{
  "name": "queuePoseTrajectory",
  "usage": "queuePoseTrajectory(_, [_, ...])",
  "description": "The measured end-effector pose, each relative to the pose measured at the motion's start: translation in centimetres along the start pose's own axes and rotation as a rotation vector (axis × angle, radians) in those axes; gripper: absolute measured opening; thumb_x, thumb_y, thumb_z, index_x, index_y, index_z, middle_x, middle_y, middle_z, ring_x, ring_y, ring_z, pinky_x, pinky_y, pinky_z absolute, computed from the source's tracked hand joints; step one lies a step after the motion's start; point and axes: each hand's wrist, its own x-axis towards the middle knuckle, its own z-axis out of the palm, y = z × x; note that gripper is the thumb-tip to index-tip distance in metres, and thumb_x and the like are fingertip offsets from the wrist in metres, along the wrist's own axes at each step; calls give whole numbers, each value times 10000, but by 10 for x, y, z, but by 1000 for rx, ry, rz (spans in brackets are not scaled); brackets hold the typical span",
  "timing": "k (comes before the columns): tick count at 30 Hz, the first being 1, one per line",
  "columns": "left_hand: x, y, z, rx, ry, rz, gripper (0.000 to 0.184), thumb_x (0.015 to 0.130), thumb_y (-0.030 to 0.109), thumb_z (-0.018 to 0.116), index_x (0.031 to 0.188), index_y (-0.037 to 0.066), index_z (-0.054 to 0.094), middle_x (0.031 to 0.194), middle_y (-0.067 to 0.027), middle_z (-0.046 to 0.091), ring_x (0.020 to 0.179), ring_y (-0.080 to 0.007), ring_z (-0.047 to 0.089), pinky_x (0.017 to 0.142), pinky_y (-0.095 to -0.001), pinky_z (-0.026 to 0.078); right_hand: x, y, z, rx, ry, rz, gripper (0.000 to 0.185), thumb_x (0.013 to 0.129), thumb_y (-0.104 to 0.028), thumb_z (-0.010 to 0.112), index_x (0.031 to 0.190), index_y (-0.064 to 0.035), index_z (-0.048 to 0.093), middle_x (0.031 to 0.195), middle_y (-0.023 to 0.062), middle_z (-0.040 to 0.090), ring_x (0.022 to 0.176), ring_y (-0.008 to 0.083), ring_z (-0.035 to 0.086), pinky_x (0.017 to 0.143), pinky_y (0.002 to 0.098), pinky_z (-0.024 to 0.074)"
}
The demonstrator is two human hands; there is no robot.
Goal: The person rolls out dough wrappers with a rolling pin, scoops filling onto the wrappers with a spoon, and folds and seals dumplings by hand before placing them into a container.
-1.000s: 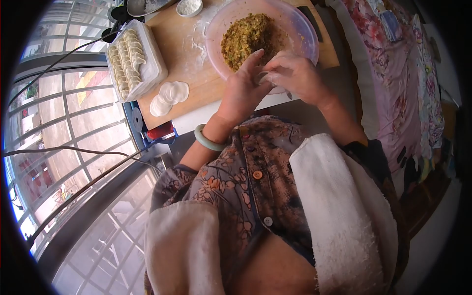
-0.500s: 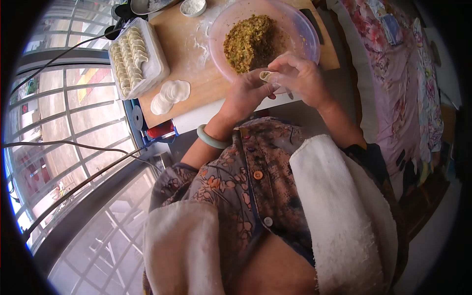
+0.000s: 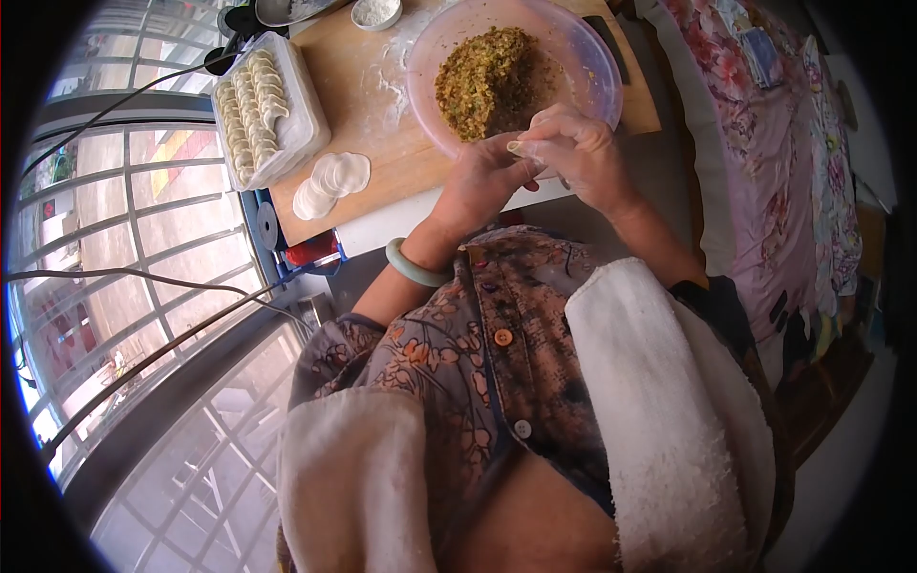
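Over the near edge of the mixing bowl, both hands meet around one small dumpling (image 3: 517,148), mostly hidden by the fingers, with a bit of pale dough showing. My left hand (image 3: 480,181) is closed around its underside, a pale bangle on that wrist. My right hand (image 3: 583,158) pinches the dough with thumb and curled fingers. The pink translucent bowl (image 3: 420,115) holds a mound of chopped yellow-green filling (image 3: 485,81). Round dough wrappers (image 3: 331,184) lie overlapped on the wooden board (image 3: 377,153), left of my left hand.
A clear plastic box (image 3: 310,134) with rows of finished dumplings (image 3: 253,110) stands at the board's left edge. Behind are a small bowl of flour (image 3: 376,13) and a metal pan (image 3: 287,10). A barred window (image 3: 143,201) is to the left, floral cloth (image 3: 764,162) to the right.
My right hand's raised fingers have curled in and closed on the dumpling, whose opening showed before. My left hand stays in nearly the same place.
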Motion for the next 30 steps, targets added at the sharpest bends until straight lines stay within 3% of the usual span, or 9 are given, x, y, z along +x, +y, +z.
queuePoseTrajectory(4, [0, -3, -1, 3, -8, -9, 254, 914, 93, 634, 1142, -19, 627, 913, -13, 655, 761, -88, 584, 710, -241, 480, 0, 3, 0, -94, 7, -70, 94, 801, -72, 704, 885, -30, 701, 859, 32, 622, 801, 114, 566, 726, 259, 466])
queuePoseTrajectory(7, [1, -6, -2, -34, 6, 17, 252, 915, 97, 635, 1141, -15, 629, 918, -14, 659, 756, -86, 580, 705, -241, 485, 1, -3, 1, -127, 16, 0, 113, 792, -81, 708, 896, -39, 702, 881, 33, 624, 827, 135, 571, 748, 272, 465])
queuePoseTrajectory(10, [2, -10, -4, -45, 18, 32, 243, 914, 97, 635, 1133, -10, 631, 924, -12, 663, 752, -84, 578, 701, -239, 488, 2, -16, 5, -280, 60, -135, 113, 793, -81, 703, 903, -53, 699, 887, 45, 617, 857, 179, 577, 770, 306, 466])
queuePoseTrajectory(16, [2, -14, -6, 63, 23, 7, 213, 898, 64, 630, 1098, -7, 643, 921, -7, 668, 749, -78, 576, 692, -236, 493, 7, -20, 1, -572, -84, -352, 137, 785, -64, 700, 920, -58, 681, 914, 79, 585, 883, 253, 573, 806, 352, 470])
queuePoseTrajectory(19, [1, -11, -5, 106, 38, -3, 203, 890, 49, 625, 1083, -9, 649, 899, -4, 668, 742, -76, 576, 681, -235, 493, 5, -18, 3, -457, -60, -273, 141, 790, -54, 699, 931, -45, 687, 933, 68, 575, 874, 218, 585, 796, 328, 481])
queuePoseTrajectory(22, [2, -12, -5, 118, 52, 3, 200, 886, 47, 628, 1076, -11, 652, 879, -1, 665, 731, -75, 575, 674, -234, 494, 3, -12, 8, -151, -34, -69, 134, 803, -44, 690, 936, -29, 695, 939, 52, 572, 857, 163, 590, 769, 290, 490])
queuePoseTrajectory(30, [4, -12, -2, 71, 40, -26, 213, 882, 79, 664, 1079, 0, 659, 872, -3, 662, 721, -66, 567, 659, -229, 490, 1, 3, 4, -132, -28, -74, 103, 822, -49, 674, 918, -20, 699, 920, 23, 584, 817, 104, 568, 748, 246, 478])
